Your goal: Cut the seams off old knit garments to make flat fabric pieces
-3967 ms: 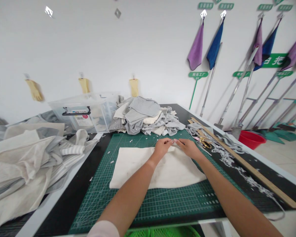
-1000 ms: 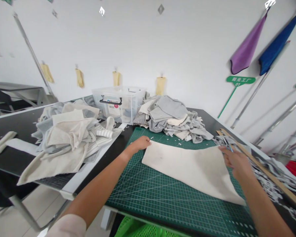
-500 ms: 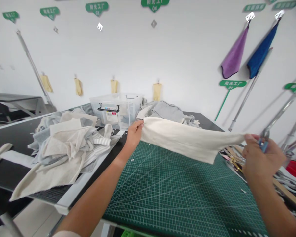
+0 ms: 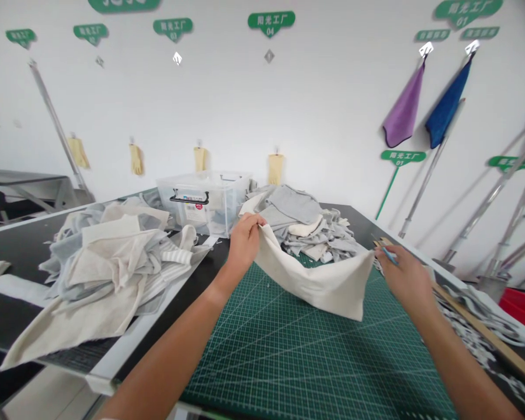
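A cream piece of cloth [image 4: 319, 286] hangs in a slack curve between my two hands above a green cutting mat [image 4: 289, 356]. My left hand [image 4: 245, 236] pinches its upper left corner, fingers closed. The upper right corner is at the fingertips of my right hand [image 4: 402, 271], which is closed as well. Blue-handled scissors [image 4: 389, 255] are tucked in that same hand, mostly hidden by the fingers. Beyond the cloth, a heap of grey and cream fabric scraps [image 4: 297, 210] lies at the mat's far end.
Left of the mat, another pile of cloth pieces [image 4: 114, 256] spreads over the black table [image 4: 21, 245]. A clear plastic box [image 4: 196, 204] stands at the back. Along the right edge lie a wooden strip [image 4: 494, 332] and white cut strips, near a red container [image 4: 522, 309].
My right hand has come left, toward my left hand, so the stretched cloth has gone slack and sags in the middle. My left hand still grips its corner.
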The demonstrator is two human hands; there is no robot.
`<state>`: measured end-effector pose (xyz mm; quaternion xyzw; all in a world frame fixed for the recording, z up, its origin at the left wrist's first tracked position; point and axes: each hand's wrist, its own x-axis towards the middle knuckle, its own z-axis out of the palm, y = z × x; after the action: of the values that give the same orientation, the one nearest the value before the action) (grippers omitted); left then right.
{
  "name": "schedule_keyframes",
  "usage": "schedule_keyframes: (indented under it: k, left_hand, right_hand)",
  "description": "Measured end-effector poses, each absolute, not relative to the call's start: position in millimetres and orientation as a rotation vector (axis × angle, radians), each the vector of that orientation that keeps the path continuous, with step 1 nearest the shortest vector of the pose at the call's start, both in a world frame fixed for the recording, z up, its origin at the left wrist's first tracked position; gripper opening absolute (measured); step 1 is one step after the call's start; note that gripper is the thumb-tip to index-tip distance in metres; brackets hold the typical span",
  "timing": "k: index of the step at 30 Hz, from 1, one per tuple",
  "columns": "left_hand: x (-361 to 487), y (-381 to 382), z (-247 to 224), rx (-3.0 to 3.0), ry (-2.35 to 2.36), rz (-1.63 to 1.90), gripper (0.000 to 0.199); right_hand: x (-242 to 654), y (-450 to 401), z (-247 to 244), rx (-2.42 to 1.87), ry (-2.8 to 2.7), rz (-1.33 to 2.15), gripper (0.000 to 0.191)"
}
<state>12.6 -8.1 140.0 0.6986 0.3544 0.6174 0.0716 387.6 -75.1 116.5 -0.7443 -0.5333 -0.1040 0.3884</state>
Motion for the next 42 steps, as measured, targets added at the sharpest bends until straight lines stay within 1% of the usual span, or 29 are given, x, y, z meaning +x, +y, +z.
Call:
schedule_keyframes:
  k: [2, 3, 8, 11, 14, 20, 24, 27, 34, 42]
  left_hand:
    - [17.5, -11.0, 140.6, 2.08, 1.036, 1.826, 0.025]
    - [20.3, -13.2, 141.3, 2.075, 1.009, 1.804, 0.024]
    - [34.5, -30.4, 148.0, 2.068, 0.851, 1.67, 0.021]
    - [40.7, -42.7, 152.2, 2.078, 0.806, 1.603, 0.02]
    - [44.2, -51.8, 154.4, 2.098, 0.803, 1.591, 0.02]
    - [45.6, -59.5, 151.1, 2.154, 0.815, 1.622, 0.02]
    - [45.7, -63.2, 147.1, 2.184, 0.857, 1.621, 0.02]
    - [46.9, -65.4, 145.4, 2.209, 0.872, 1.643, 0.02]
    - [52.3, -67.3, 141.1, 2.182, 0.9, 1.67, 0.021]
    - [46.1, -76.4, 144.3, 2.155, 0.918, 1.566, 0.021]
  right_hand:
    - [373.5, -73.0, 119.7, -1.902, -1.415, -0.198, 0.047]
    - [361.4, -74.0, 122.5, -1.836, -1.457, -0.135, 0.046]
    - [280.2, -86.3, 144.5, -1.31, -1.693, 0.396, 0.044]
    - [244.5, -88.5, 154.6, -1.172, -1.696, 0.545, 0.039]
    - [226.7, -86.8, 156.8, -1.084, -1.733, 0.63, 0.036]
    - [218.3, -86.7, 150.3, -1.019, -1.801, 0.691, 0.031]
    - [218.2, -92.8, 148.5, -1.071, -1.788, 0.613, 0.027]
    - [218.0, -98.4, 148.0, -1.144, -1.773, 0.6, 0.027]
    - [213.5, -99.4, 138.7, -1.018, -1.768, 0.698, 0.03]
    - [219.2, -105.7, 139.9, -1.181, -1.731, 0.565, 0.029]
